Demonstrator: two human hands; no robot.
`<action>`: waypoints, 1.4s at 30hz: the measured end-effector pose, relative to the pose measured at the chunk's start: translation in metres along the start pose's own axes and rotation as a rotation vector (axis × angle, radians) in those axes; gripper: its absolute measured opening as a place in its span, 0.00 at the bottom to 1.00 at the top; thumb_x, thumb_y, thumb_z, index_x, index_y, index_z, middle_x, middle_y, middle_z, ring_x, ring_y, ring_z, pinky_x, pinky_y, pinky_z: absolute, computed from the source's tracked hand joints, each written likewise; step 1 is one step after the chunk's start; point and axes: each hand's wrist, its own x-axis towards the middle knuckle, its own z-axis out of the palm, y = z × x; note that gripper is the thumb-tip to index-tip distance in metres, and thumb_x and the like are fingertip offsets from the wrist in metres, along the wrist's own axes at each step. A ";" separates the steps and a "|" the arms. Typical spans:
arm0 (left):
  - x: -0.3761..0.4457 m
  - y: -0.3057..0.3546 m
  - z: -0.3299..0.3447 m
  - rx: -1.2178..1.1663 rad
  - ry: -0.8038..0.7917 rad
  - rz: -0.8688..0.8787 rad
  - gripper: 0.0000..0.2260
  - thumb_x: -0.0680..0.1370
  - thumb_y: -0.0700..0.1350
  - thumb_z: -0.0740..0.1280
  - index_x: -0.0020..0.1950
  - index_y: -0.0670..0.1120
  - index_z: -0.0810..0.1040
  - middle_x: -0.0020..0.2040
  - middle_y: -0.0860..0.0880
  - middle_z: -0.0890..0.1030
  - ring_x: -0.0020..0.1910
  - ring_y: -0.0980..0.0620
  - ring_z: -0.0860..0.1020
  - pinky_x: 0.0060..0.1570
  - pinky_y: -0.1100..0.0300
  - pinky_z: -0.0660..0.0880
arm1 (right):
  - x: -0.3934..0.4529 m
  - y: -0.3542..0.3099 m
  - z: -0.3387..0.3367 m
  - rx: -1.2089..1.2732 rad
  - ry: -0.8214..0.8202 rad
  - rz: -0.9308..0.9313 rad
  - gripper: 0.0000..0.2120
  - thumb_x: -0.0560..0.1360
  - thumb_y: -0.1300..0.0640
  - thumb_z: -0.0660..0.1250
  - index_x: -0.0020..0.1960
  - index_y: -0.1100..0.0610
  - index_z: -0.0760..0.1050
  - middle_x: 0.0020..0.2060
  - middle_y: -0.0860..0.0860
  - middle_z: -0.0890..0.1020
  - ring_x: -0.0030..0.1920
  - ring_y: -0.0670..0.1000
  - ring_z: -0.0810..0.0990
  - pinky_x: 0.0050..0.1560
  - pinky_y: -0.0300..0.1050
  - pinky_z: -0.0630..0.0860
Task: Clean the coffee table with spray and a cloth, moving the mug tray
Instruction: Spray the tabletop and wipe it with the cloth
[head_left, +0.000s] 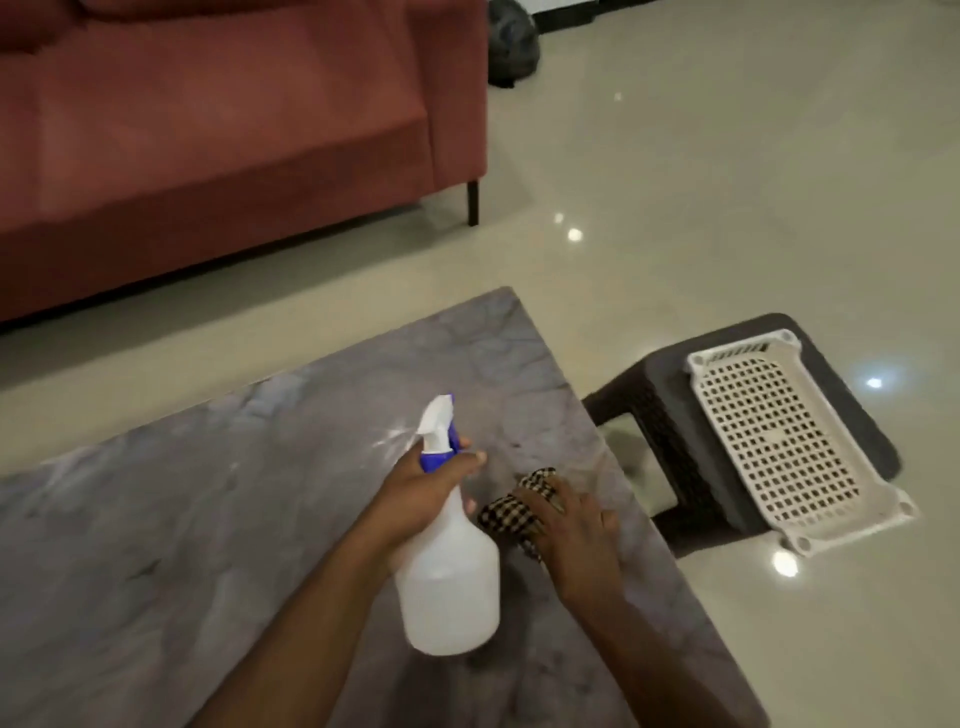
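Grey table (208, 519): L hand (431, 486) wraps round the bottle (449, 587), R hand (576, 525) presses flat on the cloth (509, 506). Edge is close, so a bad aim could wet the floor (675, 208).

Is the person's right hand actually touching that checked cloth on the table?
Touching. The head view shows the right hand lying across the checked cloth, fingers spread over it with no gap, pressing it onto the coffee table.

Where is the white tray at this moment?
Head view, right side: the white tray lies on a dark stool just right of the coffee table.
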 end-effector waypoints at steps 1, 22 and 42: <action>0.000 0.001 -0.008 0.021 0.001 -0.005 0.08 0.75 0.45 0.72 0.52 0.46 0.78 0.38 0.45 0.79 0.27 0.51 0.76 0.32 0.60 0.75 | 0.006 -0.008 0.006 -0.032 0.003 -0.004 0.33 0.50 0.49 0.82 0.54 0.42 0.79 0.53 0.52 0.81 0.40 0.56 0.78 0.37 0.52 0.75; 0.117 0.062 -0.006 0.066 0.103 -0.094 0.11 0.78 0.46 0.67 0.37 0.43 0.77 0.33 0.43 0.77 0.23 0.49 0.71 0.29 0.60 0.71 | 0.136 0.025 0.040 -0.075 0.183 -0.330 0.27 0.77 0.47 0.55 0.72 0.58 0.65 0.69 0.57 0.71 0.72 0.57 0.62 0.69 0.56 0.59; 0.144 0.082 -0.039 0.173 0.230 -0.048 0.12 0.77 0.47 0.68 0.37 0.42 0.75 0.31 0.43 0.75 0.23 0.48 0.72 0.29 0.59 0.71 | 0.227 -0.014 0.022 -0.086 -0.001 -0.657 0.28 0.74 0.42 0.62 0.69 0.54 0.67 0.68 0.54 0.72 0.71 0.57 0.66 0.71 0.57 0.62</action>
